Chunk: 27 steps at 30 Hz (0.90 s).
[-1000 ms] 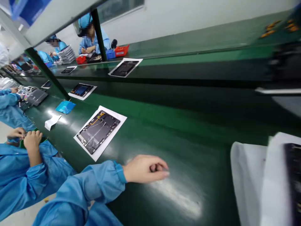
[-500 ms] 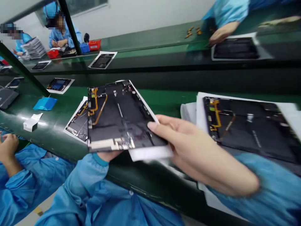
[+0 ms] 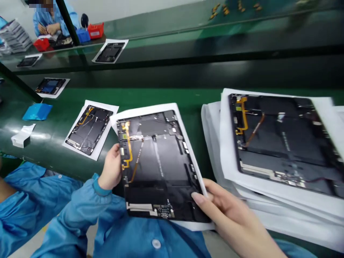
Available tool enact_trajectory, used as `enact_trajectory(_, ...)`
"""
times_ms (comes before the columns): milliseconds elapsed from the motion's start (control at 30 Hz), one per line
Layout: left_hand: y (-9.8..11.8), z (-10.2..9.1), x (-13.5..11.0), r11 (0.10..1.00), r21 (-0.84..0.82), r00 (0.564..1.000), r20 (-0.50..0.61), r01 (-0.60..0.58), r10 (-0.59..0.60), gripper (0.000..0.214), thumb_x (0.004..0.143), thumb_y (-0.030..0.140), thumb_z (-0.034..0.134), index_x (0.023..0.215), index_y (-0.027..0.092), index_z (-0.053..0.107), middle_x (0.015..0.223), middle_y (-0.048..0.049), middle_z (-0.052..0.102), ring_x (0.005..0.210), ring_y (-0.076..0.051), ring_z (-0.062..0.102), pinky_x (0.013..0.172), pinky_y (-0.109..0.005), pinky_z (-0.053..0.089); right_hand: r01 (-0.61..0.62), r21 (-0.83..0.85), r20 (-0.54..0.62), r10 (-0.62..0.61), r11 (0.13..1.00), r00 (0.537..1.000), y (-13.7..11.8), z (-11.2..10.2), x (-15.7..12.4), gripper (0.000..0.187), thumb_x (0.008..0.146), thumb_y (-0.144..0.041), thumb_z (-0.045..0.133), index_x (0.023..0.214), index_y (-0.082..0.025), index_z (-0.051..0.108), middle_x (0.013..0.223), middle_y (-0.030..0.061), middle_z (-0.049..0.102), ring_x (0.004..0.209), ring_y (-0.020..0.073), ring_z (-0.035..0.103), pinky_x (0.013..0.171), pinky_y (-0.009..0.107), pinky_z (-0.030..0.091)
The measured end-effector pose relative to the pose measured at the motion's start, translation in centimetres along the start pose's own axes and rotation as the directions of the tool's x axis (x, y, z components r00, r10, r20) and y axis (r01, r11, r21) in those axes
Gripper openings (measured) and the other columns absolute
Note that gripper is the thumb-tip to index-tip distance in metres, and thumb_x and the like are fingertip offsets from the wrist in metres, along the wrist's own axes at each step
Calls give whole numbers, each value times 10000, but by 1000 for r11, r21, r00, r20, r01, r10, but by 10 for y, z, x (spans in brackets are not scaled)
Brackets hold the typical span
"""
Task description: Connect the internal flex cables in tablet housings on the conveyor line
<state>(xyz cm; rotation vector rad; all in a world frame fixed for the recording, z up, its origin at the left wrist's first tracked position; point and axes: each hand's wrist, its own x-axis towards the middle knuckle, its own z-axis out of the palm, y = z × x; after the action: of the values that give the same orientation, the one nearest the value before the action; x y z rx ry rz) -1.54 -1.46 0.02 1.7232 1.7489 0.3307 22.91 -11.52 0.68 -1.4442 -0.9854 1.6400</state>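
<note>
Between my hands is a black tablet back housing (image 3: 172, 168) with orange flex cables and a small circuit board, lying on a white sheet (image 3: 150, 109). My left hand (image 3: 110, 168) grips its left edge, the fingers partly hidden beneath. At the lower right corner my right hand (image 3: 225, 211) pinches housing and sheet, thumb on top. The housing is tilted, its inside facing me, above the front edge of the bench. To the right, another tablet housing (image 3: 271, 143) lies on a stack of white sheets (image 3: 224, 168). A third tablet housing (image 3: 91, 129) rests on its own sheet to the left.
Farther left are a tablet housing with a blue patch (image 3: 51, 86), a blue packet (image 3: 37, 111) and a folded white piece (image 3: 23, 135). A green post (image 3: 20, 82) slants up there. Co-workers in blue sit left and across, near red bins (image 3: 95, 31).
The housing has come down toward me and tilted to show more of its inside. My left hand now shows at its left edge. The co-worker's hand and housing at upper right have left view.
</note>
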Motion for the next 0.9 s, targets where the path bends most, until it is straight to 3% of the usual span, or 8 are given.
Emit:
enact_trajectory(67,-8,4,-4,997,-81,999,31,-16,18,357,992,217,346,1108,60,644,546,65,573,555,-109,526,671,-265,541,-26,-79,-21,25,997,999,22,-10,-6,392,890,-533,616,1136,-229,637,657,1,665,590,170,627,574,269,537)
enact_trajectory(133,-16,6,-9,991,-126,993,95,-52,64,191,955,225,501,1086,137,609,632,40,638,565,-114,586,575,-198,476,-37,-154,7,39,987,999,39,-15,-10,365,919,-521,571,1134,-231,626,662,-1,666,605,176,635,579,273,537)
enact_trajectory(267,-18,3,-19,971,210,979,190,-113,73,116,936,266,532,993,178,583,684,26,631,582,-136,602,575,-229,412,16,-430,43,2,903,999,54,-17,-20,308,938,-500,528,1067,-240,628,556,-36,606,484,169,575,467,271,465)
enact_trajectory(367,-7,3,-24,871,476,991,99,-124,87,249,954,330,513,1149,178,546,813,-16,665,706,-183,657,584,-255,411,120,-638,-1,-157,761,988,52,-24,-29,373,917,-532,558,1132,-235,623,586,-33,648,433,172,590,435,288,449)
enact_trajectory(467,12,10,-25,771,602,976,87,-210,198,230,985,342,438,1067,173,571,898,-59,671,802,-207,677,601,-269,427,170,-791,-46,-334,588,941,38,-33,-29,473,920,-547,549,1235,-199,603,653,3,693,458,193,638,403,302,418)
enact_trajectory(700,40,28,-16,652,662,928,309,-368,210,162,944,163,427,958,120,582,904,-121,668,826,-240,686,593,-277,431,367,-806,136,-458,464,878,-9,1,48,303,967,-358,469,1078,-204,704,817,48,752,675,206,703,640,324,518)
enact_trajectory(767,32,24,-21,656,664,933,274,-360,235,142,935,187,446,935,138,579,879,-99,664,817,-221,672,600,-275,428,395,-801,171,-461,450,871,-18,20,77,272,945,-297,486,1075,-198,704,863,47,756,741,206,704,701,324,514)
enact_trajectory(900,3,15,-31,687,703,975,38,-183,220,122,912,214,470,841,175,560,797,-66,635,797,-208,623,649,-302,432,383,-854,236,-393,352,889,-31,54,120,263,930,-265,508,1101,-167,681,938,80,743,829,228,687,716,326,476)
